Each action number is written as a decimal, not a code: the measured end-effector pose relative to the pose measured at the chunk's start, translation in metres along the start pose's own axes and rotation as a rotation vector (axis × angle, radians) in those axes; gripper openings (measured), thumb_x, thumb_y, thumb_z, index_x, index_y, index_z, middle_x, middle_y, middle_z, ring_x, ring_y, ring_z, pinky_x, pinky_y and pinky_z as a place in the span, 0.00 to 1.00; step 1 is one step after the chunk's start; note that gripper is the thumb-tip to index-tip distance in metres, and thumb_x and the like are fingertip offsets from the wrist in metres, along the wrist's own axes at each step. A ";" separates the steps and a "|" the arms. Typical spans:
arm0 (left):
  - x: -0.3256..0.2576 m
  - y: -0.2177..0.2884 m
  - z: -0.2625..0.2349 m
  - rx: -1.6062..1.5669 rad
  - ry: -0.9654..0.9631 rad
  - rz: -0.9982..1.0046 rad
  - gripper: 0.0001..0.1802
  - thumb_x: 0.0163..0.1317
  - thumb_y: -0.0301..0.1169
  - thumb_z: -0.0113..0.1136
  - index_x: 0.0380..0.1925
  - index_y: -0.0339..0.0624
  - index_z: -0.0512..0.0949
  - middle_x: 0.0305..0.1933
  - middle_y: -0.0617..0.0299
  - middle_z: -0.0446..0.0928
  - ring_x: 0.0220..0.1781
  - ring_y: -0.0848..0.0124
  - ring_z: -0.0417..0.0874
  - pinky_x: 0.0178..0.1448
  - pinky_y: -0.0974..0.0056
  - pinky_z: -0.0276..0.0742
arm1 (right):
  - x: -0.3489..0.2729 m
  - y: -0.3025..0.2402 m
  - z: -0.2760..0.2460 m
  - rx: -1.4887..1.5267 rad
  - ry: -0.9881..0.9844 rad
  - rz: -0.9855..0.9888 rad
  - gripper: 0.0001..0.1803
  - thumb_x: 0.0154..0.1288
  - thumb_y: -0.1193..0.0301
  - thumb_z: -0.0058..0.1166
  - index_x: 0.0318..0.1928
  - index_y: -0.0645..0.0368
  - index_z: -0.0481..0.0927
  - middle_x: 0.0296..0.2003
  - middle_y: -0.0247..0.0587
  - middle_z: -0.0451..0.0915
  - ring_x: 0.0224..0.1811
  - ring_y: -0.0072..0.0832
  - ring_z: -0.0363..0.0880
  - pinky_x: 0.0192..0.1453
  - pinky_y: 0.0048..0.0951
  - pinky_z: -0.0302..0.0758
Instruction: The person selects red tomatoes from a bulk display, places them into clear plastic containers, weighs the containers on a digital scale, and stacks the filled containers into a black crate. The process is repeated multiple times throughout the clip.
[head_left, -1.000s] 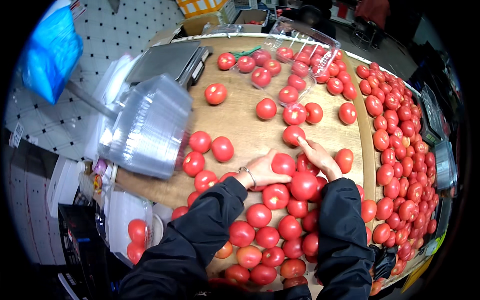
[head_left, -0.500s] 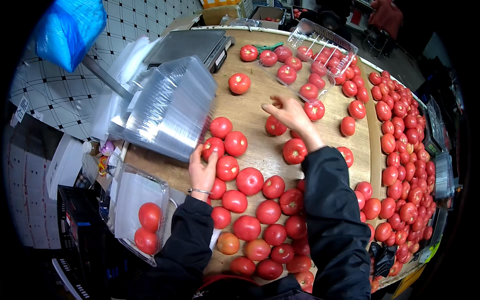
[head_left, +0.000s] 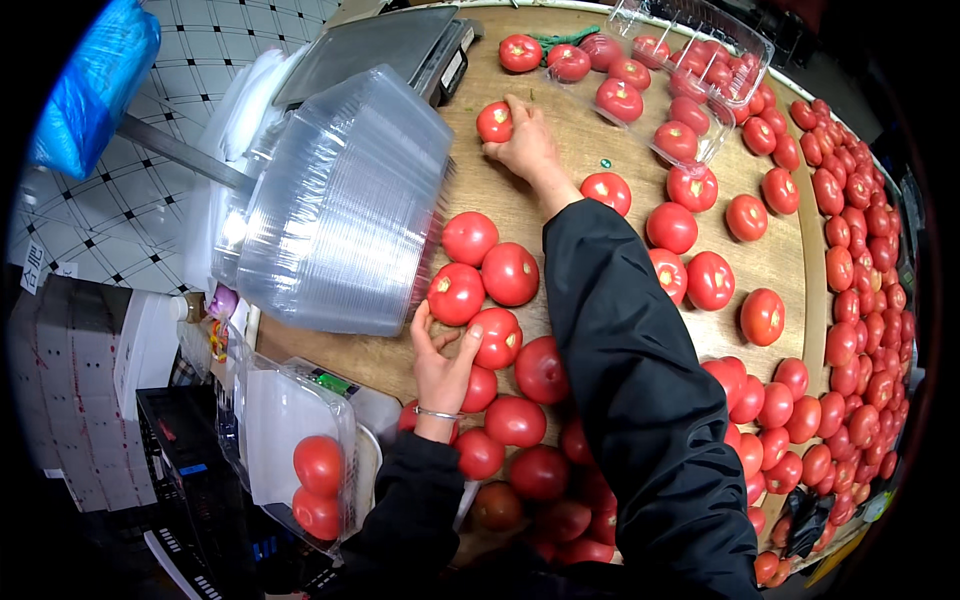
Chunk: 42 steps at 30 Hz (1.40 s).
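Note:
My right hand [head_left: 530, 150] reaches to the far middle of the table, its fingers closed around the side of a red tomato [head_left: 494, 123]. My left hand [head_left: 444, 372], with a bracelet at the wrist, is low over the table with thumb and fingers apart and nothing between them. Just beyond its fingertips sits a tomato [head_left: 456, 294], and another tomato [head_left: 499, 338] lies against the thumb side. More loose tomatoes surround these, partly hidden by my right sleeve. An open clear plastic box [head_left: 345, 425] at the near left has two tomatoes [head_left: 318, 465] in it.
A tall stack of clear plastic boxes [head_left: 340, 215] leans at the left, before a flat scale [head_left: 385, 50]. At the far right, a clear box [head_left: 715, 130] with a raised lid overlaps several tomatoes. A large tomato pile [head_left: 850, 300] fills the right side behind a wooden strip [head_left: 815, 270].
My right hand has moved left and away from me, onto the lone tomato. My left hand has come off the tomato it was touching. The whole view has shifted.

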<state>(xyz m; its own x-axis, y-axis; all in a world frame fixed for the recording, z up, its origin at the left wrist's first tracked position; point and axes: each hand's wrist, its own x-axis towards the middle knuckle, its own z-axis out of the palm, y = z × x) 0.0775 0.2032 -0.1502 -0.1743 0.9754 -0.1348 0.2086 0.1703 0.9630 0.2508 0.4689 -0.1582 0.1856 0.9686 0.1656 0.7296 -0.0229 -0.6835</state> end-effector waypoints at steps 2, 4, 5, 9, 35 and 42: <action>0.003 -0.006 0.001 -0.085 -0.020 0.028 0.49 0.57 0.31 0.67 0.70 0.36 0.45 0.68 0.48 0.59 0.51 0.67 0.78 0.51 0.65 0.78 | -0.012 -0.001 0.002 -0.013 -0.045 -0.031 0.44 0.44 0.58 0.69 0.65 0.44 0.65 0.53 0.51 0.70 0.56 0.47 0.73 0.57 0.41 0.74; 0.003 0.003 0.002 -0.200 -0.094 -0.008 0.50 0.58 0.28 0.66 0.71 0.36 0.42 0.70 0.48 0.56 0.55 0.67 0.76 0.53 0.66 0.78 | -0.039 -0.006 -0.005 -0.007 -0.102 -0.041 0.44 0.43 0.55 0.67 0.63 0.48 0.66 0.51 0.53 0.73 0.54 0.48 0.74 0.57 0.41 0.73; 0.002 0.004 0.002 -0.223 -0.140 -0.024 0.50 0.58 0.27 0.66 0.71 0.37 0.41 0.70 0.47 0.55 0.57 0.66 0.75 0.53 0.66 0.78 | -0.057 -0.008 -0.009 0.012 -0.132 -0.013 0.44 0.42 0.54 0.67 0.63 0.50 0.66 0.50 0.54 0.74 0.54 0.48 0.75 0.57 0.41 0.73; -0.017 0.001 0.008 -0.215 -0.279 -0.080 0.54 0.58 0.29 0.66 0.72 0.39 0.34 0.72 0.45 0.53 0.62 0.65 0.72 0.56 0.65 0.76 | -0.093 -0.005 -0.057 0.135 -0.282 0.206 0.47 0.40 0.51 0.65 0.61 0.60 0.66 0.48 0.57 0.78 0.53 0.46 0.77 0.58 0.39 0.73; -0.083 0.028 0.014 0.652 -0.414 0.534 0.40 0.47 0.40 0.71 0.62 0.44 0.67 0.60 0.42 0.65 0.58 0.46 0.72 0.61 0.53 0.71 | -0.516 0.022 -0.310 0.807 0.204 0.603 0.18 0.65 0.72 0.57 0.54 0.64 0.74 0.45 0.39 0.79 0.45 0.19 0.78 0.46 0.21 0.76; -0.085 0.031 0.060 0.772 -0.372 0.391 0.45 0.39 0.40 0.75 0.60 0.45 0.66 0.57 0.44 0.65 0.53 0.47 0.75 0.59 0.51 0.72 | -0.577 0.048 -0.331 0.654 0.357 0.688 0.12 0.63 0.71 0.59 0.45 0.64 0.80 0.35 0.31 0.80 0.33 0.14 0.74 0.38 0.17 0.72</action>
<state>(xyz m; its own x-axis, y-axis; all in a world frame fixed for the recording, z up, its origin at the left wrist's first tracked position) 0.1568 0.1344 -0.1232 0.3336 0.9423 -0.0289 0.7910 -0.2631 0.5524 0.3971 -0.1727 -0.0511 0.6941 0.6628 -0.2810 -0.0933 -0.3042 -0.9480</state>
